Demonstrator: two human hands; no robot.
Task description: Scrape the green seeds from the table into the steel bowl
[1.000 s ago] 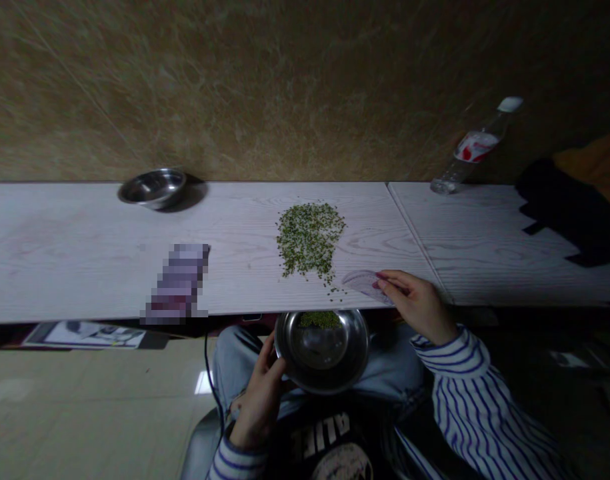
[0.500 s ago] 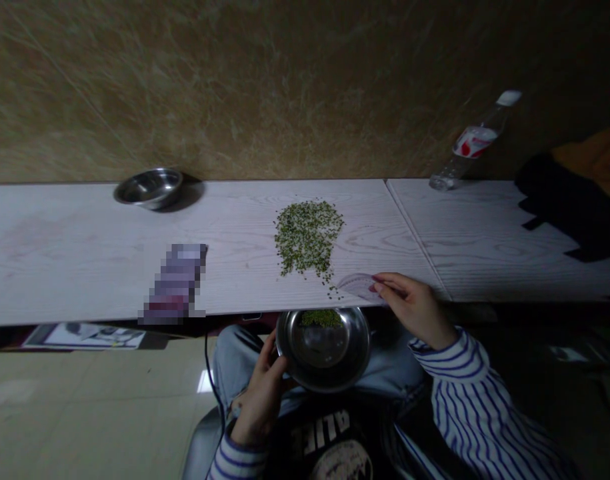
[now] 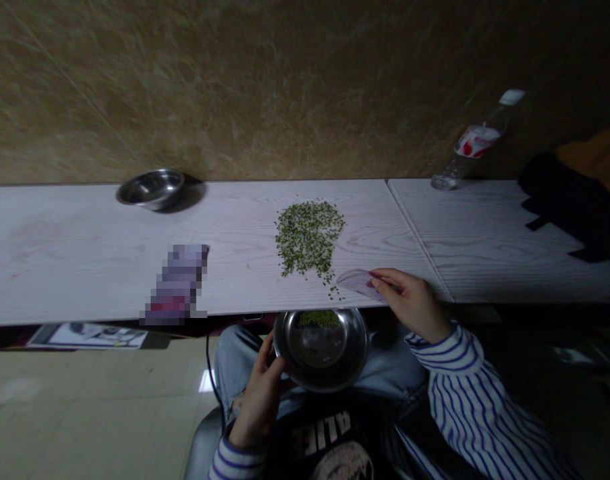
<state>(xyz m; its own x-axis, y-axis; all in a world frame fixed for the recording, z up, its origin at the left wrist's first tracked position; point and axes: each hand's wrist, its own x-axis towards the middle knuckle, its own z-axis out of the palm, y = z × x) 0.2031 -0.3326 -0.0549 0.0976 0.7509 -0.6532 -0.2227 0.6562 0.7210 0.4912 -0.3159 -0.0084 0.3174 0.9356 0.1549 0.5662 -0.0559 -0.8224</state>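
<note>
My left hand (image 3: 265, 387) grips the rim of a steel bowl (image 3: 321, 373) held over my lap, just below the table's front edge. Green beans (image 3: 319, 319) lie in the bowl on the side toward the table. Between the thumb and fingers of my right hand (image 3: 409, 300) is a clear plastic protractor (image 3: 357, 282), its curved edge turned toward the left. A thin patch of green beans (image 3: 307, 237) is spread over the white table (image 3: 235, 220). A few stray beans trail from it to the front edge, close by the protractor's left end.
A second steel bowl (image 3: 152, 190) stands at the back left by the wall. A blurred-out flat object (image 3: 177, 283) lies at the front left. A plastic bottle (image 3: 477, 141) stands at the back right, with dark cloth (image 3: 569, 207) further right. A cable (image 3: 211, 370) hangs below the table.
My right hand and the protractor have shifted very slightly up, away from the front edge. The bowl in my left hand stays nearly in place, and the beans look the same.
</note>
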